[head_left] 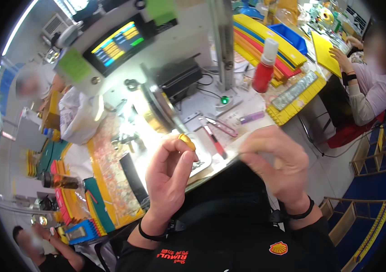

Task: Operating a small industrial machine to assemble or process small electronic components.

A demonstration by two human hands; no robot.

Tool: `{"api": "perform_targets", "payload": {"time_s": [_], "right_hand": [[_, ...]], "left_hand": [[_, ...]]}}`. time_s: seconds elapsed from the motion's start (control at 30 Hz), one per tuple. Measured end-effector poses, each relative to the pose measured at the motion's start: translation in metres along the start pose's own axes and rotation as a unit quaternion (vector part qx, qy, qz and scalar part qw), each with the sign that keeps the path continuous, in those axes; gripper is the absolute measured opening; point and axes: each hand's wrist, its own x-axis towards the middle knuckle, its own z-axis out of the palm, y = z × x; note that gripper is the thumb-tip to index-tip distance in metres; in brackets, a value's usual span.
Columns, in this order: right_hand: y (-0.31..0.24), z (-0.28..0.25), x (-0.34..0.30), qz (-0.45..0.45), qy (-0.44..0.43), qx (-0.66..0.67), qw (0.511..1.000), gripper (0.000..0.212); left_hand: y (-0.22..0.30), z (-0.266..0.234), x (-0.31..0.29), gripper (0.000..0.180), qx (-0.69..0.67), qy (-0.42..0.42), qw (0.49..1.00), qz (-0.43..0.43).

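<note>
Left hand (166, 183) curled near the table (243, 134) edge, small yellow piece (186, 142) at its fingertips; worn or gripped, cannot tell. Right hand (280, 167) blurred, fingers bent, hold unclear. Red-ended tool (214, 141) lies between them.

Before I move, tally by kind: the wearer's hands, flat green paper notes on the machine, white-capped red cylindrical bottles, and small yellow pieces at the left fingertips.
Left hand and right hand: 2
Green paper notes: 2
Red bottle: 1
Yellow piece: 1
Total: 6
</note>
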Motion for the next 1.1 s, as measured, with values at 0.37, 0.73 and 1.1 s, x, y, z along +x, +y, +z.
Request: {"api": "perform_targets", "payload": {"time_s": [0.37,0.73,1.1], "right_hand": [[-0.029,0.129,0.053,-0.09,-0.062,0.043,0.993,0.012],[-0.036,0.175,0.065,-0.05,-0.063,-0.057,0.995,0.012],[-0.036,0.167,0.064,-0.007,-0.073,-0.08,0.994,0.011]], "left_hand": [[0.02,-0.078,-0.007,0.01,-0.056,0.122,0.99,0.036],[0.026,-0.116,0.003,0.009,-0.19,0.114,0.975,0.018],[0.024,-0.115,0.005,0.013,-0.218,0.11,0.97,-0.009]]}}
